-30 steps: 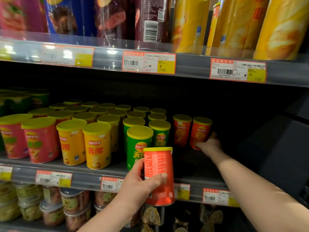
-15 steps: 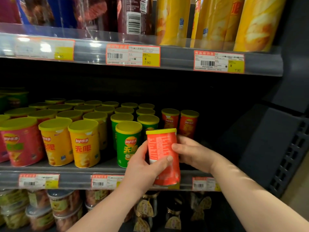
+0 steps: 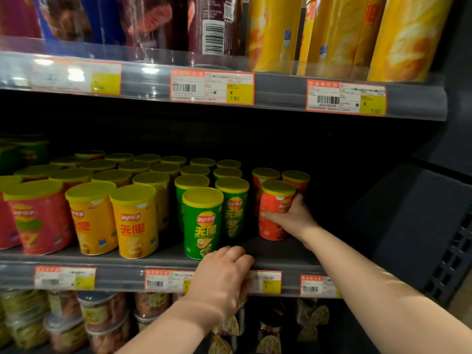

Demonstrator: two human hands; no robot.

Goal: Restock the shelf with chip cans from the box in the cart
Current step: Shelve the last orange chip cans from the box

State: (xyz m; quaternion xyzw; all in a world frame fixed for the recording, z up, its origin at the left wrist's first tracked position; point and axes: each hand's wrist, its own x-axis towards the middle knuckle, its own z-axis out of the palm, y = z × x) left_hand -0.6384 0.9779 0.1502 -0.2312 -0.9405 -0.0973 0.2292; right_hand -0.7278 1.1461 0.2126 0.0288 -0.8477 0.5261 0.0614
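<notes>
My right hand (image 3: 291, 217) grips a short red chip can (image 3: 274, 208) with a yellow lid, standing upright on the middle shelf (image 3: 281, 251). Two more red cans (image 3: 296, 178) stand just behind it. My left hand (image 3: 224, 274) rests on the shelf's front edge, fingers curled over the lip, holding nothing. Green cans (image 3: 201, 223) stand left of the red one, then yellow cans (image 3: 132, 221) and pink cans (image 3: 38, 215). The box and the cart are out of view.
Tall chip cans (image 3: 339, 34) fill the upper shelf, with price tags (image 3: 212, 86) along its rail. Plastic snack tubs (image 3: 99, 315) sit on the lower shelf. A dark shelf end panel (image 3: 413, 226) closes the right side. Bare shelf floor lies right of the red cans.
The red can passed from my left hand to my right, which moved it back onto the shelf in front of the two red cans. My left hand dropped to the shelf edge.
</notes>
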